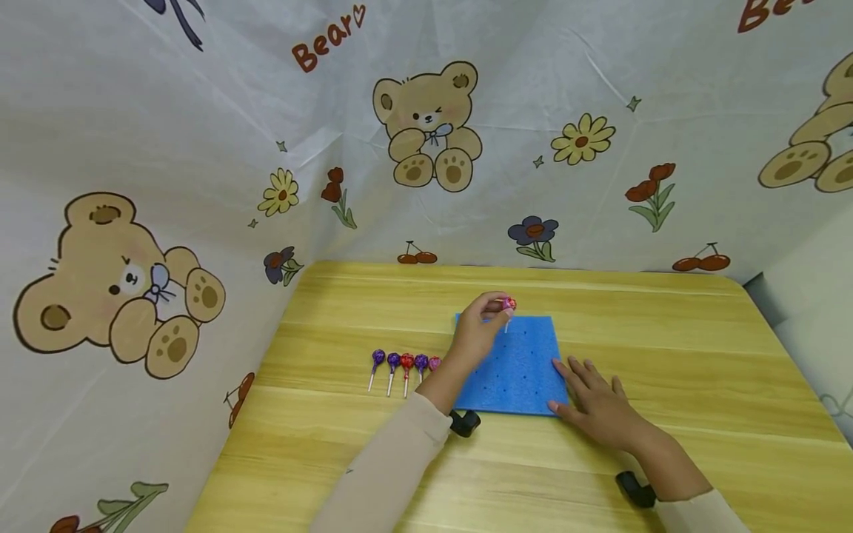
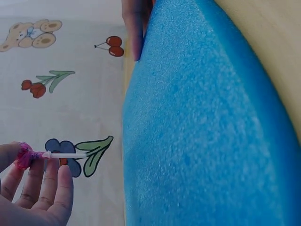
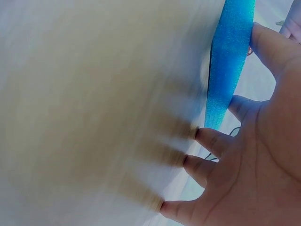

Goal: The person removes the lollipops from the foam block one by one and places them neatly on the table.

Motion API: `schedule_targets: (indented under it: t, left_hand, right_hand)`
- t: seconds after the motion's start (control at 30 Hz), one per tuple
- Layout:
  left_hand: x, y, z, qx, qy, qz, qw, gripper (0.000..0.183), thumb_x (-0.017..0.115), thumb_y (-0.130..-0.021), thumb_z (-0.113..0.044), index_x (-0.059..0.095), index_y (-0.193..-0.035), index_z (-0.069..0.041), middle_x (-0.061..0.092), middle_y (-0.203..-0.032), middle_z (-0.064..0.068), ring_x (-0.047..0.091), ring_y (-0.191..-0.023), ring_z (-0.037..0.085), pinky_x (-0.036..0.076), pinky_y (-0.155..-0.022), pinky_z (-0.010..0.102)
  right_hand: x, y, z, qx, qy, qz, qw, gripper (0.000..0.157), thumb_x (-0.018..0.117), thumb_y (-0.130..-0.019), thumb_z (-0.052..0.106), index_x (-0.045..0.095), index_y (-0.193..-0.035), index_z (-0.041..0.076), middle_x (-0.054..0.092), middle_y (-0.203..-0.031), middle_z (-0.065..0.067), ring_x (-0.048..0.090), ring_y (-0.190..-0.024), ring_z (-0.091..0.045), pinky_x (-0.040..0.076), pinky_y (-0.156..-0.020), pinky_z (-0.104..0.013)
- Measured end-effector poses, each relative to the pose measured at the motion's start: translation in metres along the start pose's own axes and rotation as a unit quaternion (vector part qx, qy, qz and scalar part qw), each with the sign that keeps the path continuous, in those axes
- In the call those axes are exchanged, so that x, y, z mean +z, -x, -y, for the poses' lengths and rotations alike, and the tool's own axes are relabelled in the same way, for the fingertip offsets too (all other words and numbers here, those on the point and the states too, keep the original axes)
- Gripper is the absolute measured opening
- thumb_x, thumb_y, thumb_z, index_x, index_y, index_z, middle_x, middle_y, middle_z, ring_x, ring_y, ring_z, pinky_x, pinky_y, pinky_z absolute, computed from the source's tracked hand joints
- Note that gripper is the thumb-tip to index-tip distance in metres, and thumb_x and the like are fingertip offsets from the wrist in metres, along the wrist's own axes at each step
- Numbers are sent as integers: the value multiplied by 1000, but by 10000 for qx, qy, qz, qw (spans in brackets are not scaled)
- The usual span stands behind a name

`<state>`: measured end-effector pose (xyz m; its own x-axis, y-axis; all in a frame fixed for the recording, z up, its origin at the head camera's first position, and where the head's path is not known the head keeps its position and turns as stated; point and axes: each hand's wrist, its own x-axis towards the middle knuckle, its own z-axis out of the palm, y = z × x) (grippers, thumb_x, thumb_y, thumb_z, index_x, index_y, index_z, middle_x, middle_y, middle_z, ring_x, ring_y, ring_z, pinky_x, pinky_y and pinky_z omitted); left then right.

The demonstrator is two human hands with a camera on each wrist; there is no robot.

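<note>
A pink-wrapped lollipop (image 1: 509,303) is pinched between the thumb and fingers of my left hand (image 1: 476,329), above the far edge of a blue foam board (image 1: 513,370). In the left wrist view the lollipop's white stick (image 2: 68,155) points toward the board side, free of the fingertips. Small dark holes dot the board's top. My right hand (image 1: 600,407) lies spread at the board's right edge. In the right wrist view, its thumb and index finger touch the foam's side (image 3: 225,70), while the other fingertips rest on the table.
Left of the board, several wrapped lollipops lie in a row, among them a purple one (image 1: 378,357) and a red one (image 1: 407,360); my left forearm partly covers the row's right end. The wooden table (image 1: 300,444) meets a bear-print cloth (image 1: 466,222) behind and at the left.
</note>
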<state>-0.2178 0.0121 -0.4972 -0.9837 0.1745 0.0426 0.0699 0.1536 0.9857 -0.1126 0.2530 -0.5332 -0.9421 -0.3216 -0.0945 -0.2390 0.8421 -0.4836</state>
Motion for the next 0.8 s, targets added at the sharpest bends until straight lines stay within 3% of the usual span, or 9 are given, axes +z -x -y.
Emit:
schedule_targets:
  t: [0.23, 0.47, 0.67, 0.8]
  left_hand:
    - [-17, 7, -5, -76, 99, -212, 9997, 30, 68, -98, -29, 65, -127, -25, 66, -116, -1, 64, -106, 12, 57, -83, 30]
    - [-39, 10, -2, -78, 232, -391, 9989, 28, 68, -98, -31, 65, -125, -23, 65, -117, -2, 64, -103, 12, 57, -83, 42]
    - [-60, 15, -2, -226, 399, -628, 9970, 30, 68, -97, -30, 66, -125, -19, 65, -117, -1, 67, -103, 14, 54, -78, 32]
    - [-73, 22, -1, -333, 480, -751, 9955, 31, 68, -97, -31, 66, -125, -18, 65, -118, 1, 68, -99, 14, 44, -62, 25]
  right_hand:
    - [-1, 1, -2, -62, -15, 20, 10000, 80, 61, -97, 53, 29, -161, 16, 25, -163, -29, 18, -147, -60, 9, -104, -86]
    - [-1, -1, -1, -58, -39, 90, 9999, 80, 59, -98, 53, 27, -161, 16, 23, -164, -28, 17, -148, -59, 9, -104, -86]
    - [1, -1, -1, -100, -84, 39, 9999, 80, 61, -97, 52, 28, -161, 16, 24, -163, -29, 17, -147, -60, 8, -104, -86]
    - [3, -1, -3, -165, -68, -46, 9998, 79, 61, -98, 50, 29, -161, 15, 24, -162, -30, 16, -147, -61, 7, -103, -87]
